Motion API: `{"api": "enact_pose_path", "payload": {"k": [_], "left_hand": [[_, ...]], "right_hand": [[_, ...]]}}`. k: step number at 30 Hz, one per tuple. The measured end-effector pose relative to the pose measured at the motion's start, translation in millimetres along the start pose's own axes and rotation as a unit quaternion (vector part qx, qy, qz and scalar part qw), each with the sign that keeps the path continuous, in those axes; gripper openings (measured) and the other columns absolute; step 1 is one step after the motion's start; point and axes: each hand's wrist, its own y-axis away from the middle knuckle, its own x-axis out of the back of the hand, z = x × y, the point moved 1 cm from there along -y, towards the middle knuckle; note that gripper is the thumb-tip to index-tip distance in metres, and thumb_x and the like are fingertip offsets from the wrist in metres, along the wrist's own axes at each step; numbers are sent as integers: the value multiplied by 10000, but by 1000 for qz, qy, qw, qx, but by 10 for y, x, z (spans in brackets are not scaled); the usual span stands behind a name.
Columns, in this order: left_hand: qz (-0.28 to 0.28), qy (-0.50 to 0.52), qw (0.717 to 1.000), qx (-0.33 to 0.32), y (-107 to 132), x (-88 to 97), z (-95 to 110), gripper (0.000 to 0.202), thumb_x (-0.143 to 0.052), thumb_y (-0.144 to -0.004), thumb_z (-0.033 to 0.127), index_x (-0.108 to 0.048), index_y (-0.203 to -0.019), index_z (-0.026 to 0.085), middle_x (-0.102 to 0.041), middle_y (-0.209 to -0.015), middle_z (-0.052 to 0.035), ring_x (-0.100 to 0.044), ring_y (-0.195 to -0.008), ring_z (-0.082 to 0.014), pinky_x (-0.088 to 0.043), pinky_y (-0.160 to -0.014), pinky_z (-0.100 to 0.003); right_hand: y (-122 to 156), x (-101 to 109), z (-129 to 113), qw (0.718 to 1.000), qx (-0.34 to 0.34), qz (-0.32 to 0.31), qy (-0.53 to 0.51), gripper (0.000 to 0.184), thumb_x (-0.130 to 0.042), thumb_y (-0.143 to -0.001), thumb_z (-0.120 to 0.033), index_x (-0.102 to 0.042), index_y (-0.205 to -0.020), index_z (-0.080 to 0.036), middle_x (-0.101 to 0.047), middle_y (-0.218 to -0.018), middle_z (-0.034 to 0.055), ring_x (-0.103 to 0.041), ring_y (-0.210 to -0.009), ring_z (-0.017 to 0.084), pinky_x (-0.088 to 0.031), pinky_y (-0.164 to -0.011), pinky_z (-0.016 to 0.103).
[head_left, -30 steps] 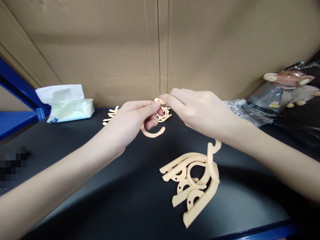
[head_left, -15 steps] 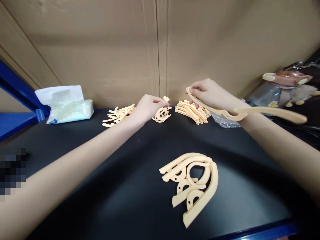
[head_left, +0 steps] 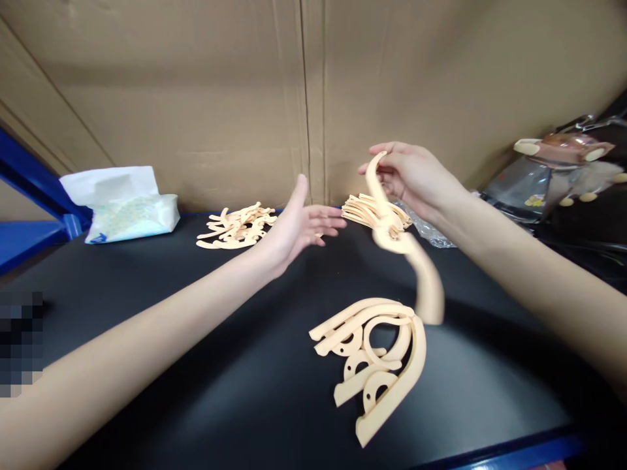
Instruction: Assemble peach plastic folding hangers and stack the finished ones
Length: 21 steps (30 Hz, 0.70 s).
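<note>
My right hand (head_left: 409,173) pinches the thin upper end of a beige plastic folding hanger (head_left: 385,215). The hanger dangles over the table, its lower arm smeared by motion. Stretched out with fingers spread, my left hand (head_left: 311,225) holds nothing visible and sits to the left of the hanger. Several folded beige hangers (head_left: 392,405) lie overlapping on the black table (head_left: 235,385) in front of me. Beyond my right hand is a stack of long curved hanger arms (head_left: 360,210). A loose pile of smaller curved beige pieces (head_left: 238,225) lies left of my left hand.
A soft pack of tissues (head_left: 132,215) stands at the back left, near a blue metal frame (head_left: 29,189). Clear plastic wrap (head_left: 431,228) and a transparent bottle with a brown lid (head_left: 531,186) are at the right. Cardboard (head_left: 196,98) walls off the back.
My left hand has opened, and the small piece it pinched no longer shows there. In my right hand the hanger has swung from sideways to hanging down. My left hand now covers the ring-shaped pieces' former spot.
</note>
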Motion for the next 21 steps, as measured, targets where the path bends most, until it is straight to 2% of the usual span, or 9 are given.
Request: {"api": "enact_pose_path", "payload": {"k": [2,4,6,7,10,12,14,16,21], "left_hand": [[-73,174,979,77,204,-37,37,702,-228,-953,647,-688,-905,119,-706,-928,-151,-666,-861,-230,-543,-736,-307],[-48,233,965,107,368,-18,36,475,-398,-985,489,-684,-903,119,-704,-886,-110,-666,-791,-174,-555,-712,-255],[-12,234,966,106,478,30,11,326,-440,-998,328,-666,-867,131,-673,-778,-52,-620,-624,-115,-541,-586,-205],[-4,229,968,106,514,53,-3,308,-439,-998,289,-649,-833,136,-635,-698,-24,-568,-534,-94,-508,-503,-184],[-6,217,969,119,570,84,-36,320,-459,-989,294,-586,-739,140,-454,-511,42,-389,-380,-64,-366,-343,-144],[-15,209,969,132,585,73,-48,309,-479,-976,284,-563,-717,139,-384,-487,60,-335,-364,-54,-324,-321,-130],[-27,203,967,150,597,55,-61,299,-466,-969,260,-550,-708,139,-360,-495,63,-313,-364,-51,-310,-314,-126],[-39,200,964,169,611,44,-75,291,-440,-957,237,-530,-695,145,-348,-510,60,-307,-368,-54,-304,-312,-128],[-53,182,963,190,653,42,-89,250,-417,-912,191,-495,-676,161,-332,-527,55,-300,-375,-61,-285,-311,-129]], "right_hand": [[2,-52,72,1000,2,-5,-23,202,-393,-842,-19,-426,-942,-192,-664,-873,56,-635,-723,125,-534,-676,263],[16,-84,135,999,28,-20,17,187,-421,-828,-24,-428,-899,-198,-648,-852,59,-659,-817,163,-547,-762,329],[62,-109,156,978,127,-25,164,137,-497,-821,-70,-480,-892,-186,-647,-914,88,-643,-917,221,-523,-823,404],[104,-129,149,944,203,-27,259,113,-542,-823,-105,-520,-910,-174,-643,-1001,115,-616,-987,255,-495,-863,438],[307,-258,104,777,410,-106,467,138,-570,-898,-203,-605,-1023,-157,-608,-1178,141,-552,-1084,294,-423,-911,448],[467,-372,86,702,448,-212,511,147,-493,-959,-185,-622,-1020,-152,-665,-1002,96,-600,-935,245,-435,-820,373],[601,-464,78,661,444,-263,545,167,-460,-955,-103,-626,-944,-120,-665,-878,80,-609,-824,219,-422,-738,330],[685,-510,79,641,440,-276,565,172,-453,-936,-48,-613,-898,-99,-655,-848,85,-609,-784,213,-403,-686,316],[687,-480,96,645,405,-314,567,178,-446,-923,-19,-593,-958,-113,-649,-837,50,-618,-723,190,-369,-603,299]]}}
